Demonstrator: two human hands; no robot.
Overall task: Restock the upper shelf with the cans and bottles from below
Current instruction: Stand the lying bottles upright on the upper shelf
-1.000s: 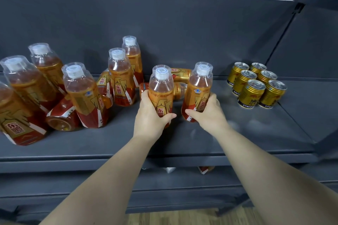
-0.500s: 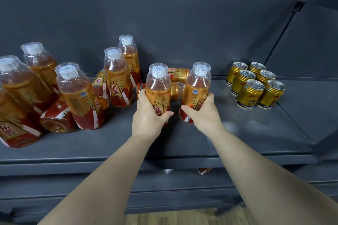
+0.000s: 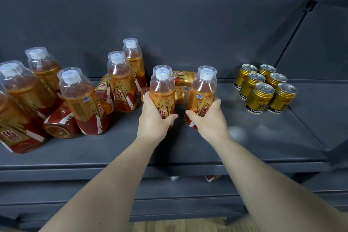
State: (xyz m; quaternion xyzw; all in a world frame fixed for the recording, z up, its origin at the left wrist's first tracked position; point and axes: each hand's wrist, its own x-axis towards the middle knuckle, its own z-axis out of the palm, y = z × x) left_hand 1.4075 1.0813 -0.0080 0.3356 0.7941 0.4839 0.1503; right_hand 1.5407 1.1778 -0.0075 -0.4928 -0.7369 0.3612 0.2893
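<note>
Head view: our left hand (image 3: 153, 120) and right hand (image 3: 210, 121) wrap fingers (image 3: 170, 117) round two amber plastic bottles (image 3: 162, 92), probably heavy and slick, at the labelled waist.

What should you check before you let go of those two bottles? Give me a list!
1. Grip of left hand on left bottle: ok.
2. Grip of right hand on right bottle: ok.
3. Both held bottles upright: ok.
4. Their bases flat on the shelf: cannot tell, the hands hide them.
5. Space behind free: not ok, lying bottles sit right behind.
6. Gap to the cans: ok, bare shelf between.
</note>
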